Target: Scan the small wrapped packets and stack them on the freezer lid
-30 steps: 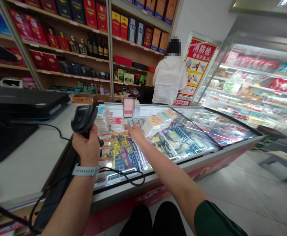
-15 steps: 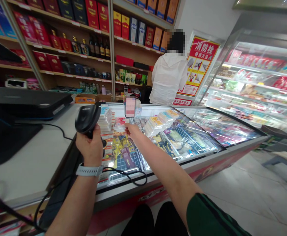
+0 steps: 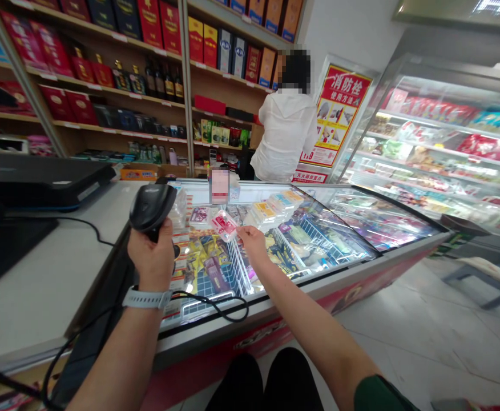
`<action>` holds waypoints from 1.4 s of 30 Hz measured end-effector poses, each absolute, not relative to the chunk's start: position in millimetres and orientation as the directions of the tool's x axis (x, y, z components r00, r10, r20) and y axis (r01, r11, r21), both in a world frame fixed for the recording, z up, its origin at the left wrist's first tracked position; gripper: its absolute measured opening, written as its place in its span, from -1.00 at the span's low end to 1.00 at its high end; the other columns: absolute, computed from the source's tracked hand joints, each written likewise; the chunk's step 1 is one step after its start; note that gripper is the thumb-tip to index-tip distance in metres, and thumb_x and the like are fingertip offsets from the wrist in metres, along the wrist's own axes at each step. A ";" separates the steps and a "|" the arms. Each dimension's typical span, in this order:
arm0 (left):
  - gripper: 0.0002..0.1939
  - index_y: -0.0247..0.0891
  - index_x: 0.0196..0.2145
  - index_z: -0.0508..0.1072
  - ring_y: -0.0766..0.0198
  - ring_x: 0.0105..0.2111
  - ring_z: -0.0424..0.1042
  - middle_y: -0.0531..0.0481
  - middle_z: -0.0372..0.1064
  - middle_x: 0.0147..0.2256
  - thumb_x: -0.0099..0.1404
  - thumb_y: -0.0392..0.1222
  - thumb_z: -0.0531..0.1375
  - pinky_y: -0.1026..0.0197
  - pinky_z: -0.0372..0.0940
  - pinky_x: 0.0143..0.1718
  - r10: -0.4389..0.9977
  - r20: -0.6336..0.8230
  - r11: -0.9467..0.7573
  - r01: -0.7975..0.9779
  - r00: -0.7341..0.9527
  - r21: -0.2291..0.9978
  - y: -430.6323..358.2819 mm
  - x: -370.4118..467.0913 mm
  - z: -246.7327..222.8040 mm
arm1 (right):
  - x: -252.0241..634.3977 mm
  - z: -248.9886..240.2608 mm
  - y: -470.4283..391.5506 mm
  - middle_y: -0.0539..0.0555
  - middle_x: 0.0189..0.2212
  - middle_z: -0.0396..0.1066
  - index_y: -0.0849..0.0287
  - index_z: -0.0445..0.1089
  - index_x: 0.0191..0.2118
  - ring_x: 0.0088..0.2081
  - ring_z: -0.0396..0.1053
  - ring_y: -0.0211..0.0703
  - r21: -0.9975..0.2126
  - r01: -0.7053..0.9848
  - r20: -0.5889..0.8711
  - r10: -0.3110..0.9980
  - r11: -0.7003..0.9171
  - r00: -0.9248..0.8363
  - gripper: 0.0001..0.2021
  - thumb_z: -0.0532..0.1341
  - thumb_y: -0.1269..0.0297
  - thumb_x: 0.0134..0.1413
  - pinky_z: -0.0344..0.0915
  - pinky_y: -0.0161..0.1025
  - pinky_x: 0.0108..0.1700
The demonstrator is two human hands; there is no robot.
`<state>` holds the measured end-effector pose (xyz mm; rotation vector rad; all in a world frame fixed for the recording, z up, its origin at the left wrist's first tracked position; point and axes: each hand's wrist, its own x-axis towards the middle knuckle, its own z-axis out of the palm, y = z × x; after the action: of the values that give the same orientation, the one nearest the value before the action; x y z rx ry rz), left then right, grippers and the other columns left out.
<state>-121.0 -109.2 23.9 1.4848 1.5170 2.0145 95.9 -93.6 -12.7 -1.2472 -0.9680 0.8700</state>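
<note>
A black barcode scanner [image 3: 152, 206] stands upright in my left hand [image 3: 152, 257], its head tilted over the freezer's near left side. My fingers are wrapped round its handle. My right hand [image 3: 252, 242] pinches the corner of a flat red-and-white packet [image 3: 224, 225] between thumb and fingers, above the freezer's glass top. Just left of that packet lies a similar one with dark purple print [image 3: 199, 216]. Stacks of white-and-yellow packs [image 3: 265, 212] rest on the glass to the right, and clear-wrapped packs [image 3: 180, 208] stand behind the scanner.
Beneath the glass of the chest freezer [image 3: 250, 311] are baskets of wrapped goods. A black cable [image 3: 216, 308] loops over its edge. At left is a white counter [image 3: 91, 228] with a black device [image 3: 40, 177]. A person in white [image 3: 284, 134] stands beyond, near bottle shelves.
My right hand has drawn the red-and-white packet off the one with purple print, moving it right and nearer. The scanner stays in my left hand, and the view has shifted slightly.
</note>
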 end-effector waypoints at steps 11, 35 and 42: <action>-0.50 -0.35 -0.07 0.52 0.12 -0.23 0.45 -0.09 0.51 -0.24 0.21 0.12 0.26 0.11 0.32 -0.14 0.780 0.591 -0.424 0.522 -0.206 0.740 -121.2 -103.0 20.7 | 151.0 -36.3 -126.4 0.03 -0.39 0.49 0.16 0.45 -0.28 -0.33 0.44 -0.13 -0.938 0.177 0.342 0.719 0.298 0.604 -0.67 0.26 -0.03 0.02 0.39 -0.17 -0.15; -0.84 -0.19 -0.32 0.32 0.19 -0.38 0.23 0.10 0.21 -0.44 0.34 -0.06 0.16 0.11 0.14 -0.19 0.614 0.682 -0.760 0.529 0.397 0.377 -135.7 -90.9 26.6 | 154.3 -37.2 -123.9 0.04 -0.35 0.52 0.15 0.47 -0.25 -0.30 0.46 -0.13 -0.916 0.198 0.391 0.666 0.349 0.635 -0.72 0.27 0.04 0.07 0.41 -0.18 -0.16; -0.76 -0.20 -0.20 0.39 0.14 -0.30 0.31 0.03 0.37 -0.35 0.32 0.01 0.13 0.02 0.17 -0.05 0.685 0.588 -0.714 0.560 0.430 0.421 -137.0 -88.0 28.0 | 154.4 -35.3 -125.2 0.03 -0.36 0.50 0.14 0.46 -0.26 -0.30 0.45 -0.14 -0.918 0.202 0.388 0.668 0.342 0.635 -0.74 0.26 0.04 0.09 0.40 -0.19 -0.15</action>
<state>-88.0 -137.0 28.0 2.5160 1.1047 1.1509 154.4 -125.2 -35.3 -1.2171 -0.8741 0.3594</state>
